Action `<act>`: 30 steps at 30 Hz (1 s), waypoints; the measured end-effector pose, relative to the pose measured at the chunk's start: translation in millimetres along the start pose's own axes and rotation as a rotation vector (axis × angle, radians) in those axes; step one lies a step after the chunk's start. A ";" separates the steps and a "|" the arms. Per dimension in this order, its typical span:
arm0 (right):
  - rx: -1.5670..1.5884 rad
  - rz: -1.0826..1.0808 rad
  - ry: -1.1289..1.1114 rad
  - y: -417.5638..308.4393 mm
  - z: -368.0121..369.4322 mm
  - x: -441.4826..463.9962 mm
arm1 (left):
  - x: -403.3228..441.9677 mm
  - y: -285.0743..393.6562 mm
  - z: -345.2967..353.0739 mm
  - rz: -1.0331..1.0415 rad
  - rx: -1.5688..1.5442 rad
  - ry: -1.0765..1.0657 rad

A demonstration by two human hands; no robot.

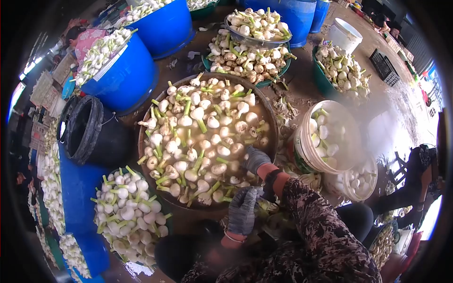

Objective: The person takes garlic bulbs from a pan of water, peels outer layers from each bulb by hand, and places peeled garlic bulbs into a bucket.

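Observation:
A wide round basin (pixel 140 141) in front of me holds murky water and many garlic bulbs (pixel 191 174) with short green stems. My right hand (pixel 258 159), in a grey glove, reaches over its right side, fingers apart at the water near some bulbs; no bulb shows in its grasp. Below it, at the basin's front rim, my left hand (pixel 242 211) is gloved too. Its fingers are curled closed, and what they hold, if anything, is hidden. To the left of my knees stands a heap of clean white garlic bulbs (pixel 134 212).
Right of the basin, a white bucket (pixel 304 141) of bulbs leans near another bucket (pixel 347 181). Heaped tubs (pixel 325 78) stand behind. Blue barrels (pixel 127 75) and a black bucket (pixel 101 132) line the left. A black crate (pixel 384 67) lies farther right. Another person's arm (pixel 424 174) shows at right.

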State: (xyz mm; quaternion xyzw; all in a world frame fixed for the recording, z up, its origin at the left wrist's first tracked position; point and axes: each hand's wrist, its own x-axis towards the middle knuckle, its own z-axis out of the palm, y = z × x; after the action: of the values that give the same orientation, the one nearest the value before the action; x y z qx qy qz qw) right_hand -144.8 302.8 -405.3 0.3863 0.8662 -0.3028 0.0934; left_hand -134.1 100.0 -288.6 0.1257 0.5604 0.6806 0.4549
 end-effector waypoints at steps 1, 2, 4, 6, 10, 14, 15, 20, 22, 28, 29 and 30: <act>-0.002 0.006 -0.007 -0.9 -3.5 -4.9 | 1.5 2.1 1.5 0.038 -0.022 0.052; 0.131 0.003 0.047 -4.9 -15.5 -14.3 | 3.6 3.2 3.7 0.077 -0.047 0.104; 0.258 0.013 0.103 -7.9 -35.7 -39.1 | 16.3 -16.4 -7.0 0.151 0.042 0.101; 0.583 -0.137 0.174 -5.7 -49.6 -69.1 | 17.6 -5.3 1.1 0.111 0.103 0.104; 0.350 -0.172 0.267 -16.8 -75.6 -149.6 | 30.4 -8.1 16.4 0.105 0.224 -0.053; 0.933 -0.094 0.104 12.4 -88.0 -192.1 | 18.5 -13.4 31.4 -0.088 -0.080 -0.099; 1.009 -0.056 0.107 23.8 -88.6 -200.5 | 15.1 -16.3 37.1 -0.113 -0.199 -0.145; 0.395 -0.180 0.645 43.6 -92.8 -242.9 | 1.7 -30.5 51.4 -0.123 -0.286 -0.139; 0.434 -0.148 0.682 41.4 -90.1 -249.5 | -1.0 -31.1 54.8 -0.114 -0.284 -0.138; 0.195 -0.118 0.719 34.1 -75.7 -244.4 | -3.3 -35.1 56.6 0.025 0.073 -0.150; 0.197 -0.116 0.717 33.7 -73.9 -243.5 | -2.5 -37.7 53.0 0.022 0.075 -0.149; 0.202 -0.111 0.703 31.7 -76.2 -242.8 | -2.6 -36.7 50.0 0.033 0.092 -0.166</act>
State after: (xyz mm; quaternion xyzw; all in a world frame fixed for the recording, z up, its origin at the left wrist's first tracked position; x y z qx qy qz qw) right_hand 49.7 216.0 -262.7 0.4264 0.8308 -0.2404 -0.2650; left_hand -81.0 128.9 -302.9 0.2116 0.5492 0.6488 0.4823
